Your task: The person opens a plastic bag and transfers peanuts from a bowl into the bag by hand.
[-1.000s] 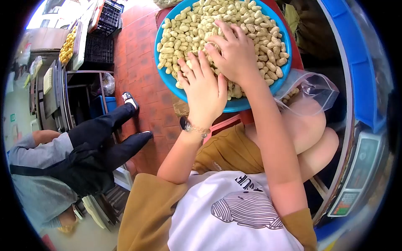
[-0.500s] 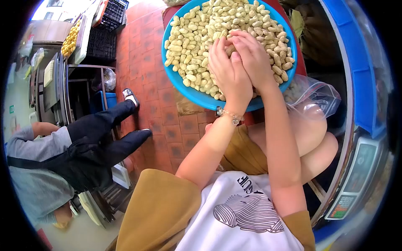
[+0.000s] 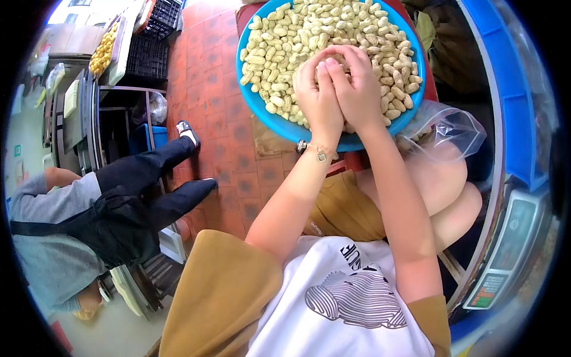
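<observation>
A round blue basin (image 3: 260, 111) full of unshelled peanuts (image 3: 275, 55) lies in front of me at the top of the view. My left hand (image 3: 318, 98) and my right hand (image 3: 358, 89) are cupped together over its near part, thumbs side by side and fingers curved round some peanuts. A few peanuts show in the gap between the fingers; the rest of what they hold is hidden. A bracelet is on my left wrist. Right of the basin, a clear plastic bag (image 3: 450, 132) rests by my knee.
Another person (image 3: 137, 172) in dark trousers stands at the left, on the red tiled floor (image 3: 205, 107). Black crates (image 3: 146, 56) and yellow items (image 3: 104, 50) are at the upper left. A scale (image 3: 505, 244) and a blue tray (image 3: 517, 101) stand at the right.
My hands were spread apart over the peanuts; they have come together and now cup some of them. The view has shifted slightly, and the basin appears farther right.
</observation>
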The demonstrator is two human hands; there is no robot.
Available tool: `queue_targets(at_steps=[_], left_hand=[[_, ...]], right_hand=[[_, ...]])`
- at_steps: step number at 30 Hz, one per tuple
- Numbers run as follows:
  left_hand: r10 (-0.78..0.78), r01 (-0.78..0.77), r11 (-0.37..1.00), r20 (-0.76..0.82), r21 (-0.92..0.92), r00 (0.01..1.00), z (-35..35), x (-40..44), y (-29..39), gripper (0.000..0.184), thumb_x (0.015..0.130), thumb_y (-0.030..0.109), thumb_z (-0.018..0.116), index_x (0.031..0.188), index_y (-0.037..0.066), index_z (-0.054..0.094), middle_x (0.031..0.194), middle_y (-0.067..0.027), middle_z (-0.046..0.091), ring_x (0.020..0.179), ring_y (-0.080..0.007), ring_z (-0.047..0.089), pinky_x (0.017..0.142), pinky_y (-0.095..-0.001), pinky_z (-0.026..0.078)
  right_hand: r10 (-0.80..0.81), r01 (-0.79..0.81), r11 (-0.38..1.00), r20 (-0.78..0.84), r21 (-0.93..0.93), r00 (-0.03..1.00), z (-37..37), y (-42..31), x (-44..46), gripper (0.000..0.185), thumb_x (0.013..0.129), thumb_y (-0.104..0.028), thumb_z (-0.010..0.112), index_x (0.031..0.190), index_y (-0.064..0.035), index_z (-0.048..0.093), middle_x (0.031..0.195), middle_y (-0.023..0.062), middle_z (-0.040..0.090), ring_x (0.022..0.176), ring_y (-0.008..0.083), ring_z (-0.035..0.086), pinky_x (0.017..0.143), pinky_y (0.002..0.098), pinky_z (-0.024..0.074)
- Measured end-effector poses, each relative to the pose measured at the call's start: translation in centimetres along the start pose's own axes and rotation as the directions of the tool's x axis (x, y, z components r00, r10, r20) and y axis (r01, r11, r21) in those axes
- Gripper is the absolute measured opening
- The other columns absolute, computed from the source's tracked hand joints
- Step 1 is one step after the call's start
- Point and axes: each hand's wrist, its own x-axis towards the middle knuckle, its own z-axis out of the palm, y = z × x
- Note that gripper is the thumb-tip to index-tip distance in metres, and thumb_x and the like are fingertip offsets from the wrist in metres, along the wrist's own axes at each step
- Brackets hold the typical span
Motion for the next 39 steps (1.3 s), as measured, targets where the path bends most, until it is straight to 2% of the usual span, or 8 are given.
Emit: queue_targets(at_steps=[3, 5, 10, 14, 17, 20, 28, 39], left_hand=[[-0.095, 0.065, 0.963, -0.101, -0.263, 0.990, -0.2, -0.2, -0.8, 0.023, 0.099, 0.015, 0.052, 0.110, -0.001, 0.065, 0.108, -0.0090, 0.064, 0.098, -0.0164, 0.059, 0.088, -0.0300, 0.048], [-0.016, 0.004, 0.993, -0.099, -0.119, 0.995, -0.7, 0.1, -1.2, 0.025, 0.099, 0.016, 0.051, 0.112, -0.001, 0.064, 0.107, -0.0097, 0.064, 0.098, -0.0173, 0.061, 0.086, -0.0304, 0.050], [-0.196, 0.229, 0.946, 0.160, -0.229, 0.968, -2.5, 1.9, -1.4, 0.029, 0.101, 0.014, 0.044, 0.126, 0.003, 0.056, 0.101, -0.0061, 0.064, 0.085, -0.0149, 0.065, 0.073, -0.0266, 0.055], [-0.533, 0.527, 0.540, 0.218, -0.656, 0.818, -0.8, 1.0, 2.8, 0.035, 0.098, 0.025, 0.046, 0.125, 0.005, 0.056, 0.107, -0.0091, 0.064, 0.101, -0.0215, 0.063, 0.092, -0.0349, 0.051], [-0.521, 0.469, 0.615, 0.120, -0.634, 0.845, -0.7, 1.0, 2.3, 0.039, 0.096, 0.028, 0.045, 0.123, 0.002, 0.057, 0.116, -0.0129, 0.061, 0.113, -0.0271, 0.058, 0.100, -0.0419, 0.047], [-0.481, 0.415, 0.604, 0.104, -0.681, 0.870, -0.6, 0.9, 2.9, 0.040, 0.095, 0.025, 0.045, 0.124, 0.000, 0.056, 0.122, -0.0134, 0.060, 0.118, -0.0286, 0.057, 0.104, -0.0439, 0.045], [-0.407, 0.387, 0.552, 0.167, -0.738, 0.898, 0.8, 1.9, 5.5, 0.047, 0.095, 0.027, 0.041, 0.129, -0.002, 0.055, 0.132, -0.0148, 0.056, 0.124, -0.0305, 0.052, 0.109, -0.0463, 0.040], [-0.418, 0.306, 0.377, 0.134, -0.874, 0.898, 1.1, 0.8, 2.5, 0.049, 0.097, 0.024, 0.032, 0.139, 0.004, 0.048, 0.143, -0.0119, 0.050, 0.135, -0.0310, 0.043, 0.115, -0.0491, 0.031]], right_hand=[[-0.046, 0.045, 0.998, 0.019, 0.038, 0.999, 0.1, -1.3, -0.7, 0.022, 0.089, -0.024, 0.059, 0.103, -0.0084, 0.066, 0.110, 0.0135, 0.062, 0.100, 0.0301, 0.063, 0.086, 0.0386, 0.0511], [-0.128, 0.128, 0.991, 0.002, 0.045, 0.992, 0.6, -1.1, -0.8, 0.020, 0.089, -0.018, 0.058, 0.104, -0.0059, 0.066, 0.111, 0.0134, 0.062, 0.103, 0.0298, 0.061, 0.089, 0.0378, 0.0495], [-0.021, 0.043, 0.976, -0.106, 0.211, 0.994, 2.5, -1.3, -1.0, 0.021, 0.090, -0.011, 0.056, 0.108, -0.0007, 0.062, 0.114, 0.0173, 0.060, 0.106, 0.0314, 0.060, 0.092, 0.0386, 0.0484], [-0.002, 0.059, 0.939, -0.166, 0.339, 0.986, 3.1, 0.3, -1.0, 0.026, 0.091, -0.009, 0.054, 0.115, -0.0009, 0.062, 0.111, 0.0123, 0.062, 0.105, 0.0234, 0.061, 0.090, 0.0328, 0.0489], [0.373, -0.317, 0.601, 0.093, 0.733, 0.923, 2.1, -0.6, -0.7, 0.028, 0.093, -0.009, 0.052, 0.118, -0.0016, 0.062, 0.109, 0.0084, 0.063, 0.102, 0.0164, 0.061, 0.089, 0.0283, 0.0483], [0.446, -0.320, 0.308, 0.162, 0.896, 0.880, 1.6, -1.1, -0.2, 0.031, 0.094, -0.007, 0.047, 0.120, 0.0000, 0.061, 0.109, 0.0079, 0.063, 0.100, 0.0138, 0.061, 0.090, 0.0268, 0.0492], [0.432, -0.330, -0.158, 0.366, 0.931, 0.825, 0.6, -1.5, 0.4, 0.041, 0.099, -0.022, 0.041, 0.129, 0.0011, 0.055, 0.125, 0.0120, 0.060, 0.115, 0.0219, 0.058, 0.103, 0.0353, 0.0454], [0.496, -0.185, -0.233, 0.280, 0.955, 0.822, -0.9, -1.5, 1.2, 0.044, 0.100, -0.026, 0.037, 0.123, 0.0050, 0.058, 0.120, 0.0159, 0.062, 0.117, 0.0274, 0.057, 0.105, 0.0410, 0.0431]])
